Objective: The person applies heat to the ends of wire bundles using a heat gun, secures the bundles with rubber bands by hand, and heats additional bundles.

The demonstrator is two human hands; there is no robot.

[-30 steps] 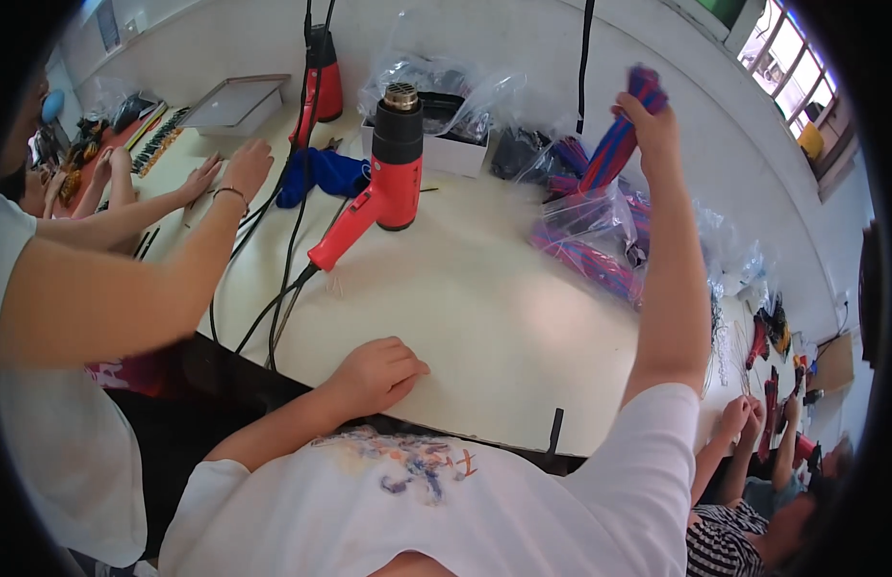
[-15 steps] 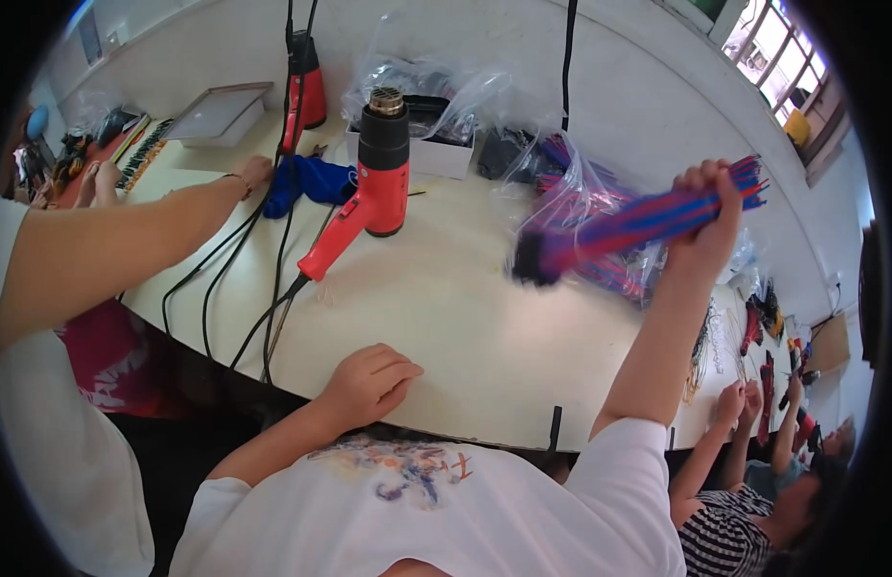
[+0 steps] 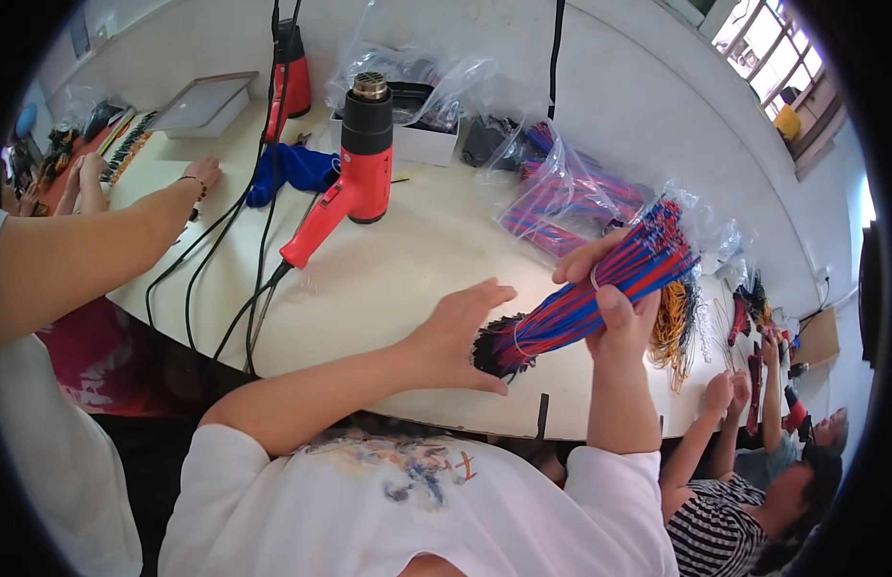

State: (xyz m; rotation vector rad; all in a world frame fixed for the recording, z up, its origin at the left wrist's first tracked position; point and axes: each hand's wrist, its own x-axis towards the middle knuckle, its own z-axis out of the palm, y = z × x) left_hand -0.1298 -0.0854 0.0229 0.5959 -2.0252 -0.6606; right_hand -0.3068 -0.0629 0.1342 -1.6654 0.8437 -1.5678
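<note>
— Left hand (image 3: 457,335) has moved up to the wire bundle (image 3: 561,322), by its dark end; why?
— Spread wide, apparently to steady it; right hand (image 3: 623,322) clamps the bundle aslant over the bench (image 3: 398,260), likely keeping strands together; beyond lie bagged wires (image 3: 573,204); 2 heat guns (image 3: 371,185) stand leftward.

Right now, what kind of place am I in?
Probably a wiring workshop: a red heat gun stands on the table, your right hand holds a bundle of red-and-blue wires, and other people are alongside.

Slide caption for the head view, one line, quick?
Right grip holding a red-and-blue wire bundle, open left grip at its dark end, red heat gun beyond.
</note>
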